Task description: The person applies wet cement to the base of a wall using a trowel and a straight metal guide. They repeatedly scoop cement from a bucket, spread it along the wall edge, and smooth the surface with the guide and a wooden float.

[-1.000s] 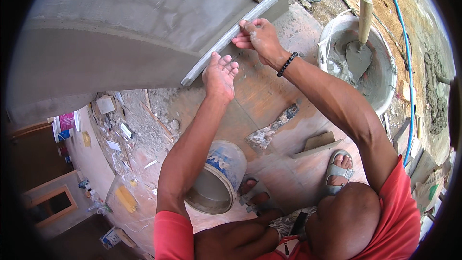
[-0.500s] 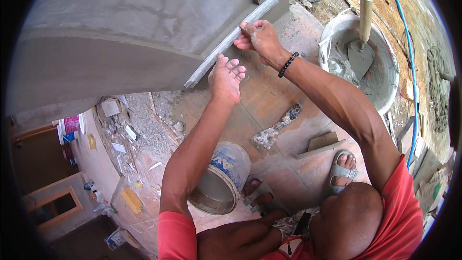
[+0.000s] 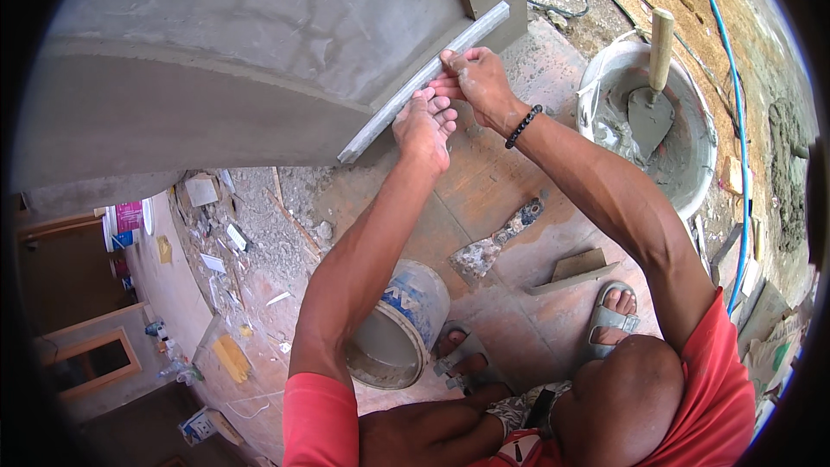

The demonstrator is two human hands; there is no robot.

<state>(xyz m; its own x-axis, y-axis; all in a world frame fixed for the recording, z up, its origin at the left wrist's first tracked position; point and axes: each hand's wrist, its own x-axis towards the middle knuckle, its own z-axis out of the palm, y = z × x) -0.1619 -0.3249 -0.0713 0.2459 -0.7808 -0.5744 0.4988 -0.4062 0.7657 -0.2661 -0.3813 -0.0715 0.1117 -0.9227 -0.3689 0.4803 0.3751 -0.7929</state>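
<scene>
Along the bar (image 3: 420, 81), left fingers (image 3: 441, 105) apparently slid rightward.

The left hand (image 3: 424, 134) now sits farther up the grey bar (image 3: 380, 124) than a second ago, away from the bar's end at the lower edge of the plastered wall (image 3: 216, 112). More of the bar's lower stretch lies bare beneath it. The clear gap to the fingers of the right hand (image 3: 484, 86) narrows at each step, and now the two hands nearly meet; whether they touch cannot be told. The left forearm (image 3: 363, 242) reaches farther right. The whole view shifts slightly, with wall and bar appearing a little lower and farther right.
</scene>
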